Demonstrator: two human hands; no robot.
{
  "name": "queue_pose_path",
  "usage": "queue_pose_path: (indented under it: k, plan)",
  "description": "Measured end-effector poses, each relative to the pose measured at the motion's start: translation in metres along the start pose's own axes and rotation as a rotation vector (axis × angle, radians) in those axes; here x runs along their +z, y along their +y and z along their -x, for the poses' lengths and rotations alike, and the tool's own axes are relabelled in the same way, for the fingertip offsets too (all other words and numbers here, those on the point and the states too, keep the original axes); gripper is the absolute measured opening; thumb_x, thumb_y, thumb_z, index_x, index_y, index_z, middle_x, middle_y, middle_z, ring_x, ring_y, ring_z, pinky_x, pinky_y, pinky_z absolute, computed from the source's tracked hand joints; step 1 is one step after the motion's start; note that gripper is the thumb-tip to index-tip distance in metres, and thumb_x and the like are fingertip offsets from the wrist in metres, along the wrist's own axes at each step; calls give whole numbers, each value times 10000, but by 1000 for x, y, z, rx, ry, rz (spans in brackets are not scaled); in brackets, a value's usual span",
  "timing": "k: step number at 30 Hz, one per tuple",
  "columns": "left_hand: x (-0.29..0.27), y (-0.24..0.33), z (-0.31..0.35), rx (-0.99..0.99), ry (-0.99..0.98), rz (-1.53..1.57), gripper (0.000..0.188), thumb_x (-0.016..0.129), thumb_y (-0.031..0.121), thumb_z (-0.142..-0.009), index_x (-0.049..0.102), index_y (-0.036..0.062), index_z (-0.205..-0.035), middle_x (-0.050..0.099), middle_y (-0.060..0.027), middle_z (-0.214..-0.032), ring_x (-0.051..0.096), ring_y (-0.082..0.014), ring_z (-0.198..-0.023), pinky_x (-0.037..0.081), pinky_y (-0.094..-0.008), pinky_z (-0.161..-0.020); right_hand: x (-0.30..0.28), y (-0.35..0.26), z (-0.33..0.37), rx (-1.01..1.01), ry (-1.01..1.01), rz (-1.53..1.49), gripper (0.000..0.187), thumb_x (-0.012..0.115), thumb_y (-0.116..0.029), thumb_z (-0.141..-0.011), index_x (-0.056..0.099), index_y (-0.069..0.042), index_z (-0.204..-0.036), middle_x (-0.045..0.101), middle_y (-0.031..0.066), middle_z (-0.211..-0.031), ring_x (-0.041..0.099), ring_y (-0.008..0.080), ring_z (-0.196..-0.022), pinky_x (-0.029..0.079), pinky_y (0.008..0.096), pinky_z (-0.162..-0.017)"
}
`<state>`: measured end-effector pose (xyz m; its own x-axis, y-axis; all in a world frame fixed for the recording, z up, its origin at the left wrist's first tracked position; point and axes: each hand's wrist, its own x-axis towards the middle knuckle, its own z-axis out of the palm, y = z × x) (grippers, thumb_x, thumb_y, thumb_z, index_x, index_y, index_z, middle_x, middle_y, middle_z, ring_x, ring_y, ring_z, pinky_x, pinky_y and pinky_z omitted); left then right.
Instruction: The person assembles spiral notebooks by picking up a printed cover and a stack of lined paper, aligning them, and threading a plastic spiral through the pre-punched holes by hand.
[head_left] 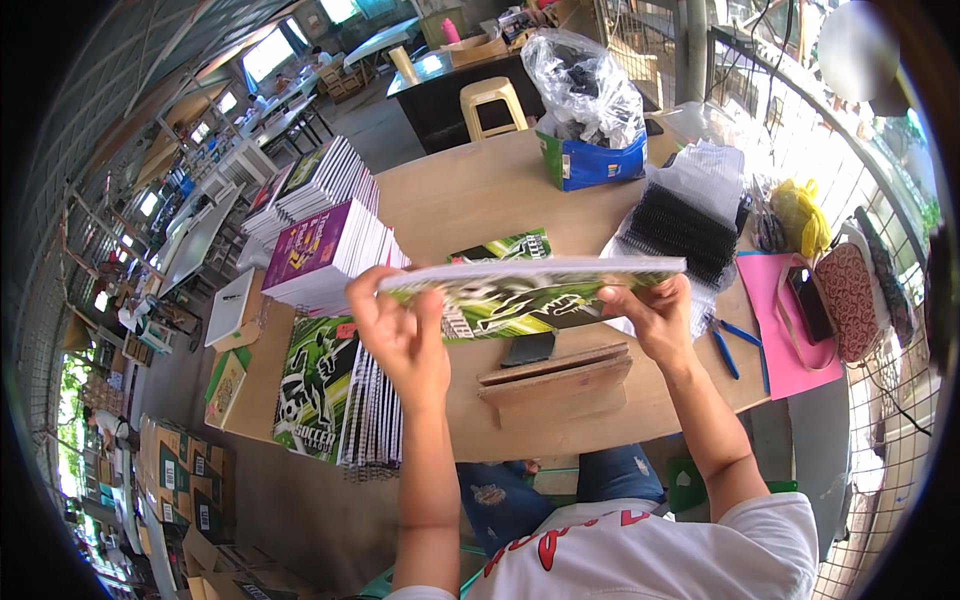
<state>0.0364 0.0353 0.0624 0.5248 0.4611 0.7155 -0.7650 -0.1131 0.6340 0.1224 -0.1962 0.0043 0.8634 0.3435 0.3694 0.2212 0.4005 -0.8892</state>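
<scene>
I hold a notebook point(540, 300) with a green and black soccer cover up over the table, its white page edge turned upward. My left hand point(405, 335) grips its left end, thumb on the cover and fingers behind. At the other end my right hand point(650, 310) pinches it the same way. Below it on the table stands a worn brown wooden block point(555, 380), with a small dark pad point(530, 348) just behind. Another green cover point(500, 246) lies beyond the notebook, partly hidden by it.
To the left stand stacks of soccer notebooks point(375, 410) and purple-covered books point(315, 245). On the right are black binding coils point(680, 235), blue-handled pliers point(725, 350), a pink sheet point(770, 320) and a patterned pouch point(848, 300). A blue box point(595, 160) with plastic bags sits at the back.
</scene>
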Motion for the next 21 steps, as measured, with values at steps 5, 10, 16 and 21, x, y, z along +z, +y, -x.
queue_pose_path:
  k: [5, 10, 16, 21]
  plan:
    - [-88, -14, 87, -295, 3, -237, 576, 668, 22, -954, 384, -31, -1453, 599, -164, -1341, 603, -182, -1150, 463, -320, -1013, 54, -13, -2, -152, -156, 437, 151, 774, -120, -895, 715, 9, -948, 616, 137, -688, 509, 157, -585, 436, 322, -566]
    - [-122, -36, 122, -281, 156, -308, 578, 601, -24, -974, 339, -44, -1489, 595, -159, -1344, 591, -175, -1174, 449, -312, -1025, 79, 16, 5, -219, -240, 506, 174, 788, -145, -875, 712, 0, -934, 615, 170, -681, 555, 265, -563, 458, 370, -563]
    - [-120, -43, 129, -269, 133, -355, 579, 624, 18, -986, 337, -29, -1486, 605, -145, -1302, 605, -170, -1117, 468, -300, -979, 65, 16, 13, -129, -203, 512, 198, 805, -159, -868, 714, 6, -931, 639, 155, -690, 537, 190, -597, 464, 345, -606]
    - [-120, -44, 126, -252, 169, -383, 506, 625, 41, -994, 377, -38, -1428, 623, -145, -1247, 620, -175, -1081, 477, -295, -955, 68, 17, 16, -170, -215, 586, 198, 809, -155, -867, 712, 7, -927, 583, 131, -633, 457, 141, -600, 435, 328, -576]
